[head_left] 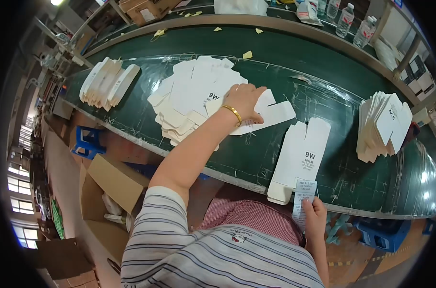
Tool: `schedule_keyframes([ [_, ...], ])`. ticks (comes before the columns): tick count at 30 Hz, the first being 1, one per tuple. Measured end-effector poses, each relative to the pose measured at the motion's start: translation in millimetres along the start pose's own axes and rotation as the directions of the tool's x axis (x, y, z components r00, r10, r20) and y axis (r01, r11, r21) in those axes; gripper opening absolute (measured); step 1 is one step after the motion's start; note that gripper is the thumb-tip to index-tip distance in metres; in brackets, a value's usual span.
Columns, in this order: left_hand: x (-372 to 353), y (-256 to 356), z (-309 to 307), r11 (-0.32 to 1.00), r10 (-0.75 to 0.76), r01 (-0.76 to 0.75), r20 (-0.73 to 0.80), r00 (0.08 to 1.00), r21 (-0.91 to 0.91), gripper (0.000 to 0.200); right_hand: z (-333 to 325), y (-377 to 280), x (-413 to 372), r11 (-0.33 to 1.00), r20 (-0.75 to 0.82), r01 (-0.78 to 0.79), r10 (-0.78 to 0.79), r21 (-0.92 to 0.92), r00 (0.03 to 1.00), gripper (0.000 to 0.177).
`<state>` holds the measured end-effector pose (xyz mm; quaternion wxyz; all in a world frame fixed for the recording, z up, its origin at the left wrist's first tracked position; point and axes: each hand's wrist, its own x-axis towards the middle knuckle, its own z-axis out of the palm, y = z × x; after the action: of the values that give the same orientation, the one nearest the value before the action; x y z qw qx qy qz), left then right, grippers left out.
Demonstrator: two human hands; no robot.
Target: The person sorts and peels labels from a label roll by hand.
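My left hand [247,102] lies over a flat white carton [278,113] at the right side of a fanned pile of flat cartons [194,91]. Its thumb and fingers are spread, and a gold bracelet circles the wrist. Close to the table's front edge, my right hand [315,213] pinches a strip of pale blue printed labels [305,194]. The strip's upper end overlaps the lower part of another flat carton [299,153] printed "9W". That carton lies on top of at least one more, whose edges show beneath it.
Stacks of folded cartons stand at the left [110,84] and right [383,127] of the green table [340,105]. Water bottles [345,21] stand on the shelf behind. Below are an open cardboard box [115,185] and blue stools [87,141].
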<state>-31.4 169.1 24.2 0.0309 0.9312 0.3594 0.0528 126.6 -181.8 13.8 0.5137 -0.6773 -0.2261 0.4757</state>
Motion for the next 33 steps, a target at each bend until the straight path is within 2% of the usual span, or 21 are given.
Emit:
schedule_keyframes([
  [3,2,-7,-4,0.998,-0.045,0.042,-0.054,0.998,-0.057,0.083,2,0,-1,1.0,0.022,-0.018,0.018,0.011,1.0,0.013],
  [4,6,-10,-4,0.988,-0.078,0.07,-0.052,0.996,-0.137,0.073,3,0,0,1.0,0.034,0.0,0.0,0.006,0.999,0.013],
  [5,4,-19,-2,0.947,-0.055,0.018,-0.108,0.993,-0.321,0.061,4,-1,2,1.0,0.047,0.018,-0.018,0.002,0.999,0.014],
  [6,6,-27,-2,0.838,-0.103,0.029,-0.107,0.989,-0.545,0.053,4,3,4,0.999,0.054,0.052,-0.051,-0.008,0.997,0.015],
  [9,-16,-32,-56,0.595,-0.272,0.22,0.064,0.96,-0.773,0.037,-2,-2,-1,0.998,0.062,0.038,-0.036,-0.04,0.997,0.019],
  [10,-21,-46,-68,0.603,-0.312,0.225,0.034,0.95,-0.765,0.036,-3,-4,-2,1.0,0.067,0.011,-0.01,-0.026,0.998,0.019],
  [12,-36,-67,-101,0.723,-0.413,0.368,0.061,0.909,-0.584,0.042,-3,-6,-3,0.999,0.081,-0.047,0.045,0.019,0.996,0.02],
  [14,-49,-121,-88,0.867,-0.453,0.412,-0.101,0.886,-0.28,0.039,-3,-4,-2,0.995,0.093,-0.076,0.07,0.068,0.993,0.019],
  [15,-50,-113,-84,0.904,-0.382,0.31,-0.232,0.894,-0.295,0.037,-4,-1,0,0.994,0.094,-0.077,0.069,0.083,0.993,0.019],
  [17,-64,-96,-82,0.955,-0.233,0.103,-0.485,0.843,-0.28,0.033,-1,-4,2,0.986,0.095,-0.079,0.065,0.144,0.993,0.019],
  [18,-68,-63,-75,0.797,-0.365,0.144,-0.278,0.888,-0.586,0.03,1,-4,2,0.985,0.09,-0.074,0.06,0.157,0.994,0.019],
  [19,-71,-15,-67,0.544,-0.422,0.221,-0.037,0.906,-0.81,0.027,3,-4,4,0.984,0.09,-0.064,0.049,0.167,0.995,0.019],
  [20,-76,23,-56,0.438,-0.335,0.232,0.082,0.939,-0.869,0.028,3,-5,7,0.983,0.091,-0.051,0.035,0.175,0.995,0.019],
  [22,-87,93,-27,0.465,0.056,0.067,0.105,0.993,-0.883,0.031,2,-4,9,0.987,0.104,-0.039,0.023,0.158,0.994,0.023],
  [23,-90,118,-16,0.444,0.186,0.019,0.113,0.976,-0.896,0.033,0,-4,10,0.989,0.11,-0.035,0.018,0.147,0.994,0.025],
  [24,-92,134,-11,0.36,0.23,0.083,0.174,0.957,-0.929,0.032,-2,-3,11,0.997,0.09,0.028,-0.035,0.075,0.995,0.024],
  [26,-92,147,-6,0.397,0.224,0.148,0.252,0.942,-0.906,0.029,-5,-2,14,0.988,0.065,0.142,-0.137,-0.068,0.988,0.023],
  [27,-90,149,-4,0.419,0.22,0.179,0.291,0.931,-0.89,0.027,-4,-6,14,0.995,0.05,0.097,-0.096,-0.013,0.994,0.022],
  [29,-86,148,-6,0.318,0.207,0.236,0.309,0.928,-0.919,0.024,1,-19,11,0.994,0.031,0.009,-0.012,0.105,0.999,0.021],
  [30,-84,147,-7,0.267,0.198,0.262,0.318,0.927,-0.928,0.022,1,-17,12,0.997,0.024,0.007,-0.009,0.081,1.0,0.02],
  [33,-79,143,-4,0.302,0.213,0.237,0.308,0.927,-0.923,0.023,1,-10,16,0.999,-0.009,-0.002,0.003,0.047,1.0,0.021],
])
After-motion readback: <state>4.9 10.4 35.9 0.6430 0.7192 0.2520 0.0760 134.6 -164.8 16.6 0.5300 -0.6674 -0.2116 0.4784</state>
